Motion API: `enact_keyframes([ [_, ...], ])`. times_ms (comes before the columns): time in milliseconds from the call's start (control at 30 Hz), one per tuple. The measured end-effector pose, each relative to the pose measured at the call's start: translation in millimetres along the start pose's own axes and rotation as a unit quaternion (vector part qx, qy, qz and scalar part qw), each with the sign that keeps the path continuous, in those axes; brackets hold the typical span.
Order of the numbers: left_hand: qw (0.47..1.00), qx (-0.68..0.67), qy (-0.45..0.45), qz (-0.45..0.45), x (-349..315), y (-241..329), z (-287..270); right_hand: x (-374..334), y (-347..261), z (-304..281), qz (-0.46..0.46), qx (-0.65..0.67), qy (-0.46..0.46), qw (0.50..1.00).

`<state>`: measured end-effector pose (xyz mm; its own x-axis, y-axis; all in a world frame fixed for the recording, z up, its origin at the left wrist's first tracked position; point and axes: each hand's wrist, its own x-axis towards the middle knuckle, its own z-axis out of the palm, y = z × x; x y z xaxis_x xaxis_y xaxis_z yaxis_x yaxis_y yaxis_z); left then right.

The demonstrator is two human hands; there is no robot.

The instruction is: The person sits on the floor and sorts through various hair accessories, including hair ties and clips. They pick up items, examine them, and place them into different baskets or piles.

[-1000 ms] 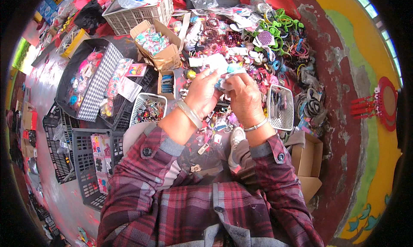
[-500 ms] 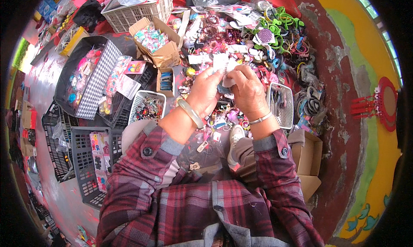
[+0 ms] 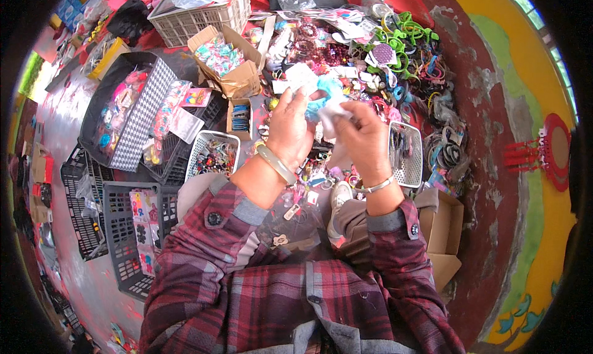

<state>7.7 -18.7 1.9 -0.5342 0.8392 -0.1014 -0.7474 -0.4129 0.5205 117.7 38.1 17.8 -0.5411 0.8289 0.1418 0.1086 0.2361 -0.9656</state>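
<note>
Above the heap of hair accessories (image 3: 327, 45), my left hand (image 3: 289, 125) is closed, its thumb and fingers pinching a white card (image 3: 301, 75) that juts past the fingertips. My right hand (image 3: 364, 135) pinches a soft light-blue and white fabric piece (image 3: 327, 98), stretched between both hands and blurred by motion. Whether that piece is still fixed to the card I cannot tell. Beneath my hands lie small clips, bows and cards in pink, white and black.
A white basket of small items (image 3: 213, 158) stands left of my hands, a second white basket (image 3: 404, 153) to the right. Further left are a cardboard box of packets (image 3: 244, 82), a houndstooth box (image 3: 133, 129) and a grey crate (image 3: 117, 230). Green headbands (image 3: 407, 30) lie far right.
My right hand has moved right and down, away from my left. The light-blue fabric now shows between them, and the white card sits further left.
</note>
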Motion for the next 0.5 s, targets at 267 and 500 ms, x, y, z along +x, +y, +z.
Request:
enact_keyframes([
  [267, 0.999, 0.033, -0.028, -0.033, -4.0, -12.9, -5.7, 5.6, 12.8, 7.3, -0.205, -0.160, -0.039, 0.965],
  [500, 0.999, 0.032, -0.023, 0.008, 8.7, 6.5, -8.6, 26.5, 41.9, -35.7, -0.145, -0.323, 0.028, 0.935],
])
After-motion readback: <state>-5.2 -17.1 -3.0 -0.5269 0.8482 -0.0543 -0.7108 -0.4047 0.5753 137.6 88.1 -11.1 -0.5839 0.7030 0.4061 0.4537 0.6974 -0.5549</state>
